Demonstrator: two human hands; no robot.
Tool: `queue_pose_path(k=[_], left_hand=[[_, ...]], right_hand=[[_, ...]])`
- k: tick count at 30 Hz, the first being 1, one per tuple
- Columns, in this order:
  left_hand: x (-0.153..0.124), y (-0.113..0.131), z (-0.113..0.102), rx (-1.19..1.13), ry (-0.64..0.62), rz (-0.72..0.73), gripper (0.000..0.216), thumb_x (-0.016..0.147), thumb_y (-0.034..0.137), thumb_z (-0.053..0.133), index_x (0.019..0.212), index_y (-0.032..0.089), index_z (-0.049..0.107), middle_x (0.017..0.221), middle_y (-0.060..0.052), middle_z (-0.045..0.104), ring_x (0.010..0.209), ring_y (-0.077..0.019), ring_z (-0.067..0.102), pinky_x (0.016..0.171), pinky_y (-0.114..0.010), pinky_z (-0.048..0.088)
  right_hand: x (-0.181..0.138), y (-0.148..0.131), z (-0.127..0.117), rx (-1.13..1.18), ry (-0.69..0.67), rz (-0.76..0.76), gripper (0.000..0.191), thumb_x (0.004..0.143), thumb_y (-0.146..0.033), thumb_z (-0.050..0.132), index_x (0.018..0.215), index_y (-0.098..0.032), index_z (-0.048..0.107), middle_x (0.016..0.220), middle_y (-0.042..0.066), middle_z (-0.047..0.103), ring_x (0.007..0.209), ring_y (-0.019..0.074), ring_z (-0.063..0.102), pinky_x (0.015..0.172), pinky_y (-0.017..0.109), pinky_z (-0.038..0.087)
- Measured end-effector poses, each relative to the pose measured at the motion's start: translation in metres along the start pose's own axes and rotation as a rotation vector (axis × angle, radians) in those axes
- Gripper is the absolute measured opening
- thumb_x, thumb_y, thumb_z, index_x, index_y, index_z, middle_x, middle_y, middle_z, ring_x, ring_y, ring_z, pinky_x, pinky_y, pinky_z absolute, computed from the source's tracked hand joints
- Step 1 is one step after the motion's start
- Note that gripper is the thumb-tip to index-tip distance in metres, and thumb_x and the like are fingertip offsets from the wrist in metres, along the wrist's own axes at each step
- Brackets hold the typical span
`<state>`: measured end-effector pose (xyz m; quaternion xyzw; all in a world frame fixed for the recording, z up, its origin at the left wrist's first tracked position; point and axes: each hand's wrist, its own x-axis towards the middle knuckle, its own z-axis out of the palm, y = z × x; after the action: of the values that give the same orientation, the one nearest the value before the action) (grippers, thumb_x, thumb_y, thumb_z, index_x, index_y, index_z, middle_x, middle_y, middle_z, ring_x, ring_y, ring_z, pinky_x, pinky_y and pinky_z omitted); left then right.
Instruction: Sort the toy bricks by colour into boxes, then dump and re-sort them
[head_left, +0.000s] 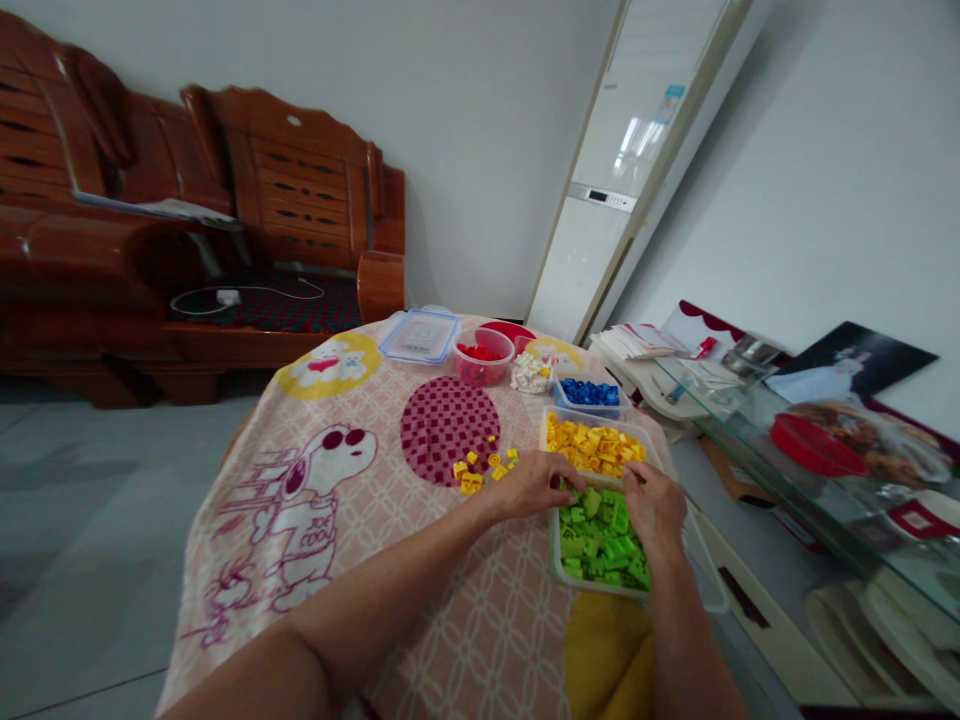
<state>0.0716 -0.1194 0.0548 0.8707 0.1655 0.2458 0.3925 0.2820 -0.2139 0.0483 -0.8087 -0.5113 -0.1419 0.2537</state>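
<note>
Both my hands reach into a clear tub of green bricks (600, 545) at the right side of the cloth-covered table (337, 500). My left hand (534, 484) rests on the tub's near-left rim, fingers curled onto the bricks. My right hand (654, 503) lies over the tub's right side, fingers bent down into the green bricks. What either hand pinches is hidden. A tub of yellow bricks (592, 445) stands just behind, and a few loose yellow bricks (484, 468) lie on the cloth left of my left hand.
Further back stand a tub of blue bricks (590, 392), a heap of white bricks (529, 373), a round tub of red bricks (481, 358) and a flat lid (420, 335). A glass side table (810, 470) is at right, a wooden sofa (187, 230) at left.
</note>
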Motion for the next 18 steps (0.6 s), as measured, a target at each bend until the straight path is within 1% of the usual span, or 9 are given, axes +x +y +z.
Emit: queue_pose_path(k=[5,8,10,12,15,16,18], left_hand=[[0.001,-0.002,0.003,0.071,-0.018,0.012,0.030,0.074,0.016,0.074,0.104,0.021,0.075,0.093,-0.002,0.072,0.072,-0.0117,0.059,0.071,-0.022,0.043],[0.002,-0.007,-0.001,0.064,0.016,0.010,0.027,0.075,0.016,0.072,0.102,0.019,0.075,0.090,-0.002,0.072,0.069,-0.0110,0.059,0.068,-0.021,0.044],[0.002,-0.013,-0.008,0.040,0.087,-0.003,0.022,0.078,0.016,0.068,0.098,0.017,0.075,0.089,-0.003,0.072,0.069,-0.0108,0.060,0.067,-0.020,0.045],[0.002,-0.022,-0.019,0.041,0.194,-0.036,0.018,0.080,0.014,0.064,0.093,0.016,0.075,0.089,-0.004,0.072,0.072,-0.0112,0.062,0.068,-0.020,0.046],[0.000,-0.038,-0.037,0.123,0.345,-0.145,0.019,0.080,0.012,0.060,0.089,0.015,0.076,0.085,-0.004,0.073,0.075,-0.0128,0.064,0.071,-0.021,0.046],[-0.001,-0.043,-0.042,0.160,0.377,-0.185,0.019,0.080,0.012,0.059,0.089,0.015,0.076,0.084,-0.004,0.073,0.075,-0.0133,0.065,0.071,-0.022,0.046],[-0.003,-0.052,-0.047,0.227,0.402,-0.246,0.020,0.079,0.013,0.059,0.090,0.016,0.076,0.084,-0.004,0.073,0.075,-0.0142,0.065,0.072,-0.023,0.047]], right_hand=[[0.000,0.000,0.000,0.007,-0.001,0.015,0.029,0.086,-0.029,0.049,0.089,-0.017,0.075,0.085,0.010,0.074,0.074,0.0204,0.062,0.067,0.028,0.035],[0.000,0.000,0.001,0.007,0.002,0.020,0.029,0.086,-0.030,0.050,0.088,-0.017,0.075,0.085,0.009,0.074,0.073,0.0198,0.062,0.066,0.028,0.035],[0.000,0.000,0.001,0.008,0.005,0.009,0.029,0.086,-0.030,0.049,0.088,-0.017,0.075,0.083,0.009,0.074,0.072,0.0193,0.061,0.066,0.027,0.034],[0.000,0.001,0.002,0.011,0.010,-0.005,0.029,0.086,-0.029,0.049,0.087,-0.018,0.075,0.081,0.008,0.073,0.071,0.0186,0.060,0.065,0.027,0.034],[0.000,0.001,0.002,0.015,0.016,-0.013,0.029,0.086,-0.029,0.048,0.086,-0.018,0.075,0.080,0.008,0.073,0.069,0.0180,0.059,0.064,0.027,0.033],[0.000,0.001,0.002,0.014,0.017,-0.013,0.030,0.086,-0.030,0.048,0.086,-0.017,0.075,0.081,0.008,0.073,0.069,0.0179,0.058,0.064,0.027,0.033],[0.000,0.001,0.002,0.009,0.015,-0.011,0.030,0.086,-0.030,0.048,0.087,-0.017,0.076,0.081,0.008,0.073,0.069,0.0180,0.058,0.064,0.027,0.033]])
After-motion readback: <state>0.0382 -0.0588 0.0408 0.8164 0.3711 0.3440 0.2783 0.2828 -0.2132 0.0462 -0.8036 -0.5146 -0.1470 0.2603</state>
